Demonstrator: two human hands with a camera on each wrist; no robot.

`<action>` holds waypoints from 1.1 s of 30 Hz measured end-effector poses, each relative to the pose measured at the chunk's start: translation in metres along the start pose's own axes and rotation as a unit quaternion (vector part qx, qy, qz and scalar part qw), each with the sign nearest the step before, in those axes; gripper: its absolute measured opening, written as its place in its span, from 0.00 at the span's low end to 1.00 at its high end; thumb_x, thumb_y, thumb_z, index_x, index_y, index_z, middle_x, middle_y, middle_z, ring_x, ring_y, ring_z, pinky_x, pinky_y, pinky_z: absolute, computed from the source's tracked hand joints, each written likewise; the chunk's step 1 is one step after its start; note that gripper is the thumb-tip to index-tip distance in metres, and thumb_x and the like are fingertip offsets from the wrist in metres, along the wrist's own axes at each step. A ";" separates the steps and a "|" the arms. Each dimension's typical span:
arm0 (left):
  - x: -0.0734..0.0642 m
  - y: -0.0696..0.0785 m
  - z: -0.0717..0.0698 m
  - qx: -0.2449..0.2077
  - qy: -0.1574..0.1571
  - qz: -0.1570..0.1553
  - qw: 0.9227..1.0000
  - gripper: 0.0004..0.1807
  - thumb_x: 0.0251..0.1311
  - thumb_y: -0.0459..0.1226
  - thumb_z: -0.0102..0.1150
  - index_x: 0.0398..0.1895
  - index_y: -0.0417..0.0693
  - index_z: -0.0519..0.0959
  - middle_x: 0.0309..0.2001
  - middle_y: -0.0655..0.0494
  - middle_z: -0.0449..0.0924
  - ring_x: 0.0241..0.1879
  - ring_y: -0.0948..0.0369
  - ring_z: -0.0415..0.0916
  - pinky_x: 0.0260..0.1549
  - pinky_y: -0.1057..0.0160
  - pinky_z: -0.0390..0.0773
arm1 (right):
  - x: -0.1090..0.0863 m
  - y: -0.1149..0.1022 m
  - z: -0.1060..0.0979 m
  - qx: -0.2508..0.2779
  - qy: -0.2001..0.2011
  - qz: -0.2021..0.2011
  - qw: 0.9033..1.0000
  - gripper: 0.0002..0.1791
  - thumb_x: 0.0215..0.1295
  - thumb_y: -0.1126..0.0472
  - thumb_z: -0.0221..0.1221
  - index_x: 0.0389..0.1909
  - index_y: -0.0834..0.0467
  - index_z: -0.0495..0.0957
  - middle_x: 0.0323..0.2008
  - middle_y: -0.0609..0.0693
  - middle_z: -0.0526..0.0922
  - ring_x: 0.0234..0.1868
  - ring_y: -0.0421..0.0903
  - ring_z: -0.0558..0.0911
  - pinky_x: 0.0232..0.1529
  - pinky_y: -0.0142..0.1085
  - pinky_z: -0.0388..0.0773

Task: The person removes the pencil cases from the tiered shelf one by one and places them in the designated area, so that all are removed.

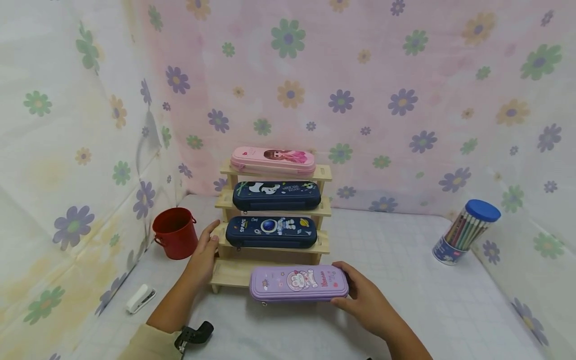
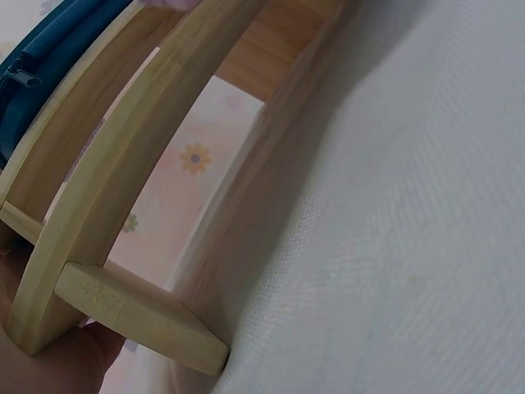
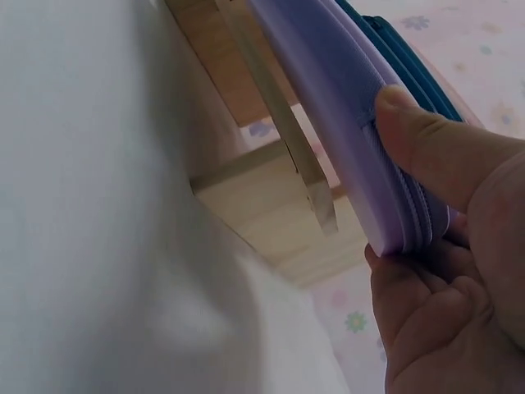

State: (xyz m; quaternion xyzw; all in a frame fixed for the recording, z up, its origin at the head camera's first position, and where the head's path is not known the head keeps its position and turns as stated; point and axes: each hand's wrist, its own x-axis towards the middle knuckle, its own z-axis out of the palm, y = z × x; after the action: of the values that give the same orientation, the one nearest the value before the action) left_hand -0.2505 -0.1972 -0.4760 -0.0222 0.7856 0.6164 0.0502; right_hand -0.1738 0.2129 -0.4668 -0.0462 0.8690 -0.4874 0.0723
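Observation:
A lilac pencil case (image 1: pixel 299 283) with a cartoon bunny is gripped at its right end by my right hand (image 1: pixel 366 300). In the right wrist view, the thumb (image 3: pixel 443 144) presses near the zip of the purple case (image 3: pixel 336 107), fingers on the other side. The case hangs just above and in front of the bottom tier of a wooden step rack (image 1: pixel 231 275). My left hand (image 1: pixel 204 257) holds the rack's left side; in the left wrist view it is partly hidden behind the shelf end (image 2: pixel 49 295).
Higher tiers bear a navy space pencil case (image 1: pixel 272 232), a navy panda case (image 1: pixel 276 196) and a pink case (image 1: pixel 273 160). Left stand a red bucket (image 1: pixel 175 232) and a white stapler (image 1: pixel 141 299). At right is a tub of pencils (image 1: pixel 465 232) with a blue lid.

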 end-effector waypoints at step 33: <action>-0.001 0.001 0.002 0.000 0.012 -0.009 1.000 0.30 0.83 0.57 0.30 0.84 0.80 0.44 0.86 0.56 0.42 0.84 0.40 0.43 0.76 0.29 0.51 | -0.037 0.057 -0.080 0.016 -0.004 -0.003 1.000 0.52 0.60 0.51 0.74 0.80 0.56 0.58 0.79 0.60 0.62 0.76 0.53 0.68 0.60 0.20 0.74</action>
State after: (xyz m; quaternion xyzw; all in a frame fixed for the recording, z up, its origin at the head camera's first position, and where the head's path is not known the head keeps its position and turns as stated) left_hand -0.2499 -0.1956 -0.4755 -0.0362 0.7861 0.6154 0.0462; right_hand -0.1515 0.3154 -0.4710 -0.0496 0.8606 -0.5012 0.0755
